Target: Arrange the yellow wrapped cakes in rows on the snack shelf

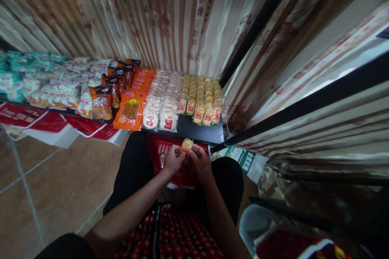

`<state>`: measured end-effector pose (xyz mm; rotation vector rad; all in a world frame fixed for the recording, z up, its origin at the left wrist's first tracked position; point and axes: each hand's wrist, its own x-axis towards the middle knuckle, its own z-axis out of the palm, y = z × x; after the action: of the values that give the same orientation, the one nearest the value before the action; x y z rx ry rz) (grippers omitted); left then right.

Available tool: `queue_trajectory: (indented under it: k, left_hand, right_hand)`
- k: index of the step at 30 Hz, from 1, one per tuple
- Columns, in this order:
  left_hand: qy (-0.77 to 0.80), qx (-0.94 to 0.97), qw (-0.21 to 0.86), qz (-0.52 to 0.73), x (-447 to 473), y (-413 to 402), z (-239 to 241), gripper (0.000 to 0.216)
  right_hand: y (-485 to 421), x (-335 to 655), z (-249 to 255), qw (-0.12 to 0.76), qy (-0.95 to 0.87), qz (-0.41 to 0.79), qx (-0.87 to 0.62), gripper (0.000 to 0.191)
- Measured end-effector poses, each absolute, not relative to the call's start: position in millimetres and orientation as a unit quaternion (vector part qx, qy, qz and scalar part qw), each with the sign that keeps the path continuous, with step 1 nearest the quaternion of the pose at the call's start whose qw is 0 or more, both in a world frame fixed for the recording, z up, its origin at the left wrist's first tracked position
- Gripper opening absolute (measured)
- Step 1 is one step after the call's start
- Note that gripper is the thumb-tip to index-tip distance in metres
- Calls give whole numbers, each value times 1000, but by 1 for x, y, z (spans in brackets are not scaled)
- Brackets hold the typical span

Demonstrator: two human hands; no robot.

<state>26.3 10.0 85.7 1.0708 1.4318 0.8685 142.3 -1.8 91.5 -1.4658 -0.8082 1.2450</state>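
Note:
Between both hands, just in front of the shelf edge, I hold a small yellow packaged snack [187, 144] with a red and white label. My left hand [174, 159] pinches its left side, and my right hand [199, 161] grips its right side. Rows of matching yellow snack packs [203, 99] stand on the black shelf [194, 130] beyond my hands. Left of them lie clear packs of round white crackers [168, 117]. Below my hands is a red printed bag [164, 151], partly hidden by them.
Orange stick-snack packs [131, 109], dark orange bags [102, 103], white bags [60, 93] and green bags [13, 85] fill the shelf leftward. A pleated curtain [170, 20] hangs behind. Black bars [261, 20] slope at the right. A pale bucket [253, 222] stands lower right.

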Motion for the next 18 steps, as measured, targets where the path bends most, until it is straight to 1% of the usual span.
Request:
queue_trajectory:
  k: [4,9,12,15,18]
  left_hand:
    - [617,463,516,373,32,12,93,13]
    - [620,483,487,381,36,13,101,8]
    - [623,510,458,376,37,16,104,7]
    - [629,544,413,373,37,20,109,9]
    - [628,557,394,375,37,25,116,15]
  right_hand:
    - [-5,139,85,515,-348,490,-611,35]
    - [-2,144,88,469,-406,414,-666,38]
    - [4,147,91,457,-433,380,-678,40]
    - [10,147,94,461,-451,364,-672,41]
    - [16,146,98,472,-453,347,-672,43]
